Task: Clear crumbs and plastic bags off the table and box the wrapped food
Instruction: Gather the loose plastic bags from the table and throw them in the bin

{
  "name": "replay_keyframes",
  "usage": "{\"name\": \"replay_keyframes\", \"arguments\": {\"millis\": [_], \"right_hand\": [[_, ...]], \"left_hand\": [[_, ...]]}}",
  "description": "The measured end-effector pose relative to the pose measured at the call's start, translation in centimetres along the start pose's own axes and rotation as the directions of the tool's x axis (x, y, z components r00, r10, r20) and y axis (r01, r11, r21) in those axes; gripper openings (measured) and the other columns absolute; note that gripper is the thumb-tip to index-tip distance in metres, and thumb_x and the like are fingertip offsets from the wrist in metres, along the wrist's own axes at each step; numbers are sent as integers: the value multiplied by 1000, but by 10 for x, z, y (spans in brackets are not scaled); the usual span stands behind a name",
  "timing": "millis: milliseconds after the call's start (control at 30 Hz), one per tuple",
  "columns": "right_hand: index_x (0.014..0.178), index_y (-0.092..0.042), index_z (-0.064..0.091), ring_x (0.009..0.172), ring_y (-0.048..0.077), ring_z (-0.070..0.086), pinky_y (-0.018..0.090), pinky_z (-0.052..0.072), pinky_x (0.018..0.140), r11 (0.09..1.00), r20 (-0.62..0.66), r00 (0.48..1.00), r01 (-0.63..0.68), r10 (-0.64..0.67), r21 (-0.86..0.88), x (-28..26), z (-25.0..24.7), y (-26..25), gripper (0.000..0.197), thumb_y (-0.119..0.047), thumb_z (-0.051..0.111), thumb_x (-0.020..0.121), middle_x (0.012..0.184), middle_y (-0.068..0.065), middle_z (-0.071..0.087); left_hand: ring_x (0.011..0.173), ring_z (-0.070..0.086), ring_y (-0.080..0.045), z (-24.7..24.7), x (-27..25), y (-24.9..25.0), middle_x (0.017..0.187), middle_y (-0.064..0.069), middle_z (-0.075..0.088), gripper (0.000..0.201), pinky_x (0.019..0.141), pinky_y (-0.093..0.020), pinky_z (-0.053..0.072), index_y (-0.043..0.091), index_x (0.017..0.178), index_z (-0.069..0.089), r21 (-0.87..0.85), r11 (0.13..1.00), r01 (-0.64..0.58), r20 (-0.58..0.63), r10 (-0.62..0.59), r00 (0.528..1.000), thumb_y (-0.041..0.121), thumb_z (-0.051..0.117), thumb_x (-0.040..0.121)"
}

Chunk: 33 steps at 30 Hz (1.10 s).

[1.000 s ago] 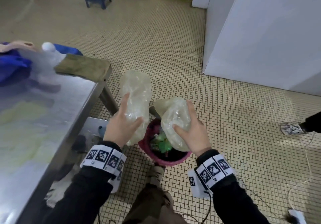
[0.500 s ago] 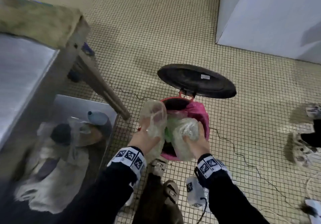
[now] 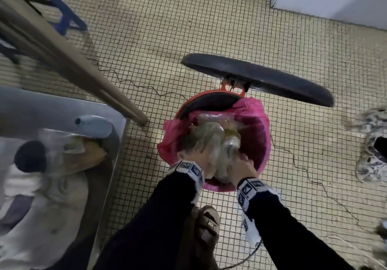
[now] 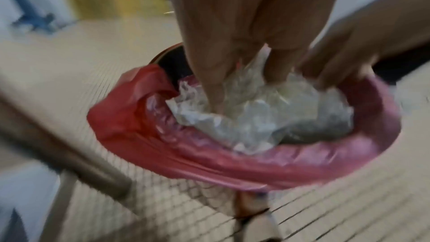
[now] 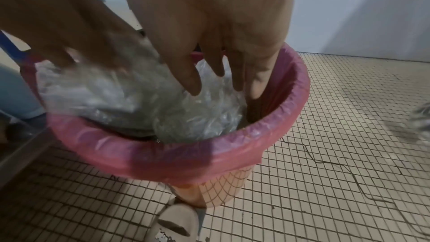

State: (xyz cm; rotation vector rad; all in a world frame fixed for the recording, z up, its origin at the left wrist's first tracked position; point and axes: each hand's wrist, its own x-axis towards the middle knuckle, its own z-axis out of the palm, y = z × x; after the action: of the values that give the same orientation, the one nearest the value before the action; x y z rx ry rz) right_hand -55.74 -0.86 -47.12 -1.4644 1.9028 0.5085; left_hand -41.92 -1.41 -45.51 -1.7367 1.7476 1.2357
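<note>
Plastic bags, clear, thin and crumpled into a glossy, wrinkled mass, lie inside the round bin with the pink plastic liner standing on the floor of small square beige tiles. The liner is folded loosely over the rim in soft pleats, and the bin's flat black round lid stands raised behind it on its hinge. Beside the bin a slanting grey metal leg of the surface meets the floor, and a steel shelf below holds a pale blue bottle lying among blurred cloth.

Both hands reach into the bin's mouth. The left hand presses straight, spread fingers down into the bags; the right hand does the same just beside it, fingers extended and relaxed, gripping nothing.

Half a second ago each hand clasped a bag at the rim; now the bags sit lower in the liner and the fingers have straightened onto them. A second ago the bags were held above the bin.
</note>
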Motion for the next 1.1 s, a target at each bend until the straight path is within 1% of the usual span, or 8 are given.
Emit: {"name": "replay_keyframes", "arguments": {"millis": [100, 167, 300, 467, 600, 767, 967, 1100], "right_hand": [[144, -13, 28, 129, 29, 34, 39, 34, 104, 999, 75, 997, -2, 5, -39, -2, 1, -5, 54, -17, 41, 92, 145, 8, 34], [144, -13, 29, 125, 30, 38, 38, 34, 103, 1000, 53, 999, 13, -12, -22, -5, 0, -4, 56, -17, 42, 90, 140, 9, 39], [129, -7, 48, 125, 31, 39, 39, 38, 101, 993, 58, 996, 74, -69, -87, -31, -16, -10, 40, -16, 42, 90, 136, 13, 43], [116, -3, 58, 115, 32, 50, 38, 44, 94, 982, 38, 987, 160, -157, -97, -83, -55, -23, 34, -20, 44, 90, 121, 18, 56], [117, -3, 57, 111, 34, 56, 38, 46, 90, 968, 20, 977, 213, -212, -130, -129, -92, -43, 31, -15, 41, 93, 120, 19, 59], [116, -3, 58, 110, 34, 57, 38, 47, 89, 934, -31, 945, 315, -324, -170, -196, -144, -74, 31, -16, 40, 94, 121, 19, 59], [116, -3, 58, 112, 34, 56, 38, 46, 89, 884, -81, 894, 415, -440, -216, -262, -199, -109, 32, -16, 39, 94, 121, 17, 59], [111, -3, 58, 108, 30, 58, 35, 47, 86, 830, -141, 831, 493, -538, -262, -308, -224, -132, 29, -17, 41, 93, 119, 15, 60]], "left_hand": [[130, 40, -29, -6, 6, 3, 145, -7, 36, 56, 98, -43, 40, 19, 143, 28, 139, 990, -24, -228, 56, 972, 28, 48, 91], [122, 45, -29, -11, 4, 4, 136, -7, 43, 49, 88, -42, 44, 17, 137, 36, 142, 990, 28, -272, 11, 962, 32, 47, 91], [117, 48, -30, -10, -23, 0, 129, -9, 52, 42, 93, -42, 42, 11, 127, 49, 73, 997, 6, -421, 25, 907, 33, 44, 91], [124, 45, -30, -29, -76, 6, 133, -13, 48, 44, 102, -39, 39, 5, 130, 45, 202, 979, 4, -336, 65, 940, 9, 44, 86], [105, 61, -24, -59, -134, 19, 121, -7, 59, 33, 74, -30, 45, 9, 124, 51, 192, 978, 83, -350, -11, 937, 12, 42, 92], [113, 57, -28, -101, -211, 29, 123, -10, 57, 31, 89, -39, 48, 8, 119, 53, 135, 980, 145, -403, -79, 912, 14, 41, 91], [113, 56, -31, -147, -292, 35, 120, -12, 58, 30, 89, -41, 47, 6, 116, 53, 114, 977, 181, -529, -95, 843, 15, 38, 92], [111, 58, -32, -167, -350, 23, 120, -13, 59, 28, 90, -42, 48, 4, 114, 53, 51, 974, 222, -634, -140, 761, 16, 43, 91]]}}
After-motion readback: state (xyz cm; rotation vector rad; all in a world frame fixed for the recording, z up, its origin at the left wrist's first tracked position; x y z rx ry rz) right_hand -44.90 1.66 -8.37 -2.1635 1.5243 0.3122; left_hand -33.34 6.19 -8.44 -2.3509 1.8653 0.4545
